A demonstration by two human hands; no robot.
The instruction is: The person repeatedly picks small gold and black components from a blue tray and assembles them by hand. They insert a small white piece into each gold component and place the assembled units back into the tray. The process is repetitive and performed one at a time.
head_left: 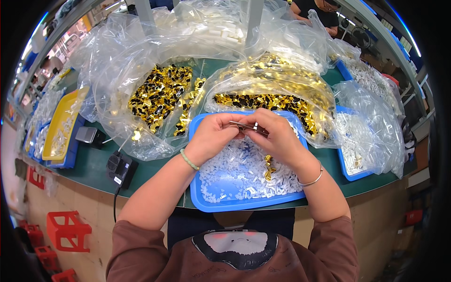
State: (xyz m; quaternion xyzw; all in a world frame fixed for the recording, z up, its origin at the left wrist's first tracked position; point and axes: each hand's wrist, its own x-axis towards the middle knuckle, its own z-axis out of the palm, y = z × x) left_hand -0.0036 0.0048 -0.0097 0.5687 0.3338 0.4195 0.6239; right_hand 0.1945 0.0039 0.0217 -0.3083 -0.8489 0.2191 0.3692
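Observation:
Both hands meet over the far half of a blue tray (244,205) on the table. My right hand (278,137) is closed on a pair of metal tweezers (256,128), whose tips point toward the left fingers. My left hand (217,135) is pinched closed at those tips; whatever it holds is hidden by the fingers. Below the hands, the tray bears many small white plastic pieces (221,171). A few shiny gold pieces (269,170) lie on top of them, near my right wrist.
Behind the tray, clear plastic bags hold gold-and-black parts (162,94) and more gold parts (277,101). A yellow tray (61,124) stands at left, beside a small black device (120,169) with a cable. At right is another blue tray (359,175). Red stools (68,231) stand on the floor.

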